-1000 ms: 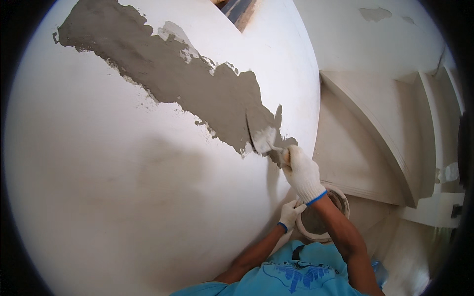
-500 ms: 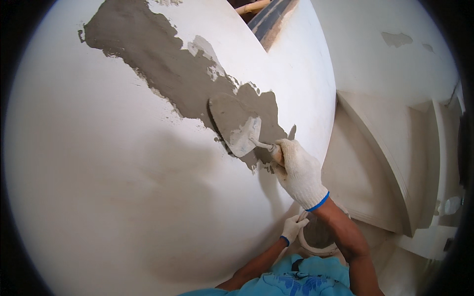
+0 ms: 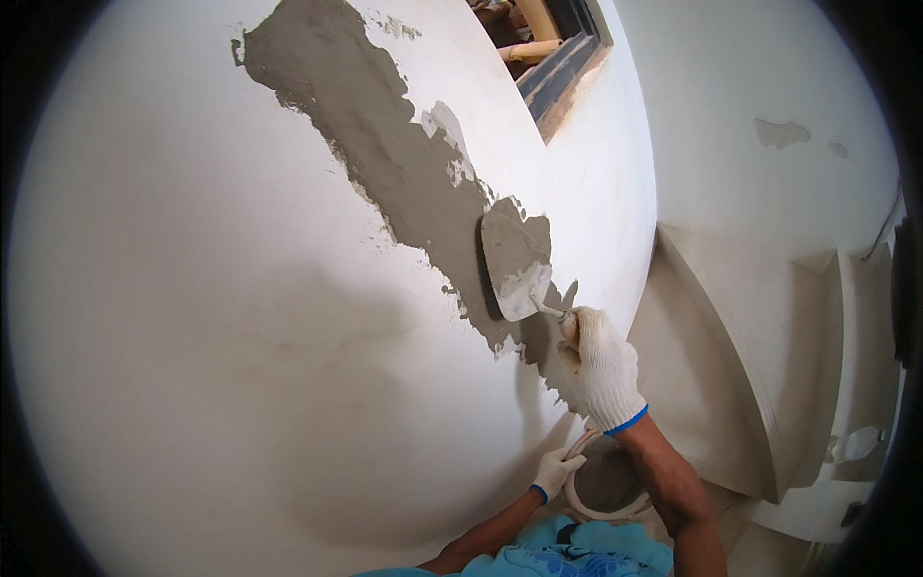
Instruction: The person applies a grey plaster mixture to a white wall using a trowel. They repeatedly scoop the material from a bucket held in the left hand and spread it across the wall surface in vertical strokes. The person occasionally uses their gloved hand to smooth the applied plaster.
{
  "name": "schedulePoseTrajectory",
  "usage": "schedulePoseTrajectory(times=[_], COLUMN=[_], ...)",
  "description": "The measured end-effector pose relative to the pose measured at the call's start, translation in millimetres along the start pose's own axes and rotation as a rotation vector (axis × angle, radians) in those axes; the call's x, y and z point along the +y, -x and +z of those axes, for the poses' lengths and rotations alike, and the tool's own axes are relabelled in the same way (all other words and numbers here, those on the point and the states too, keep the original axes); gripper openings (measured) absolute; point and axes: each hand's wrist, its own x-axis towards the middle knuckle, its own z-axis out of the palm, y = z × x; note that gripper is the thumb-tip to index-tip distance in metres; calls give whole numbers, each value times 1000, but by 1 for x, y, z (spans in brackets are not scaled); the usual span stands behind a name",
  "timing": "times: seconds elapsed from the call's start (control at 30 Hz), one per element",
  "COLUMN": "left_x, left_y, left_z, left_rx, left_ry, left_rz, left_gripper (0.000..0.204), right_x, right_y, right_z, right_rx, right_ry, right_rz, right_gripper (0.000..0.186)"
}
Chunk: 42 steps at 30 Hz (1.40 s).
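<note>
My right hand (image 3: pixel 603 368), in a white knit glove with a blue cuff, is closed round the handle of a trowel (image 3: pixel 516 262). The broad trowel blade lies over a long grey band of wet mortar (image 3: pixel 385 144) on the white wall (image 3: pixel 192 317). Mortar is smeared on the blade, with a paler patch near its neck. Lower down, my left hand (image 3: pixel 556 473), gloved alike, grips the rim of a round pale bucket (image 3: pixel 574 498). Grey mortar fills what shows of the bucket's inside; my right forearm hides part of its rim.
A window opening (image 3: pixel 558 72) with a dark frame is at the top, bamboo-like poles (image 3: pixel 529 50) behind it. On the right, pale curved steps (image 3: pixel 716 317) run beside another white wall (image 3: pixel 740 58) with chipped patches.
The view has shifted, so the wall and mortar band sit further right and lower. The trowel blade has turned more upright and moved toward the band's right edge. Both hands keep their holds.
</note>
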Motion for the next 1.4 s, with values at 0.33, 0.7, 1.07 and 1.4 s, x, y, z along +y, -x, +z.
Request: schedulePoseTrajectory(times=[0.33,0.7,1.07,1.4], left_x=[3,10,18,6], left_y=[-6,-2,2,-3], left_z=[3,11,12,11], left_rx=[13,-10,-14,-3], left_ry=[-89,-52,-84,-140], left_rz=[66,53,68,102], left_gripper=[30,32,31,31], right_x=[-56,-46,-33,-64], right_y=[-52,-31,-37,-58], right_z=[-13,-25,-14,-22], right_rx=[38,63,-12,11], right_ry=[25,45,101,141], right_rz=[-183,-148,-88,-193], right_gripper=[23,19,24,21])
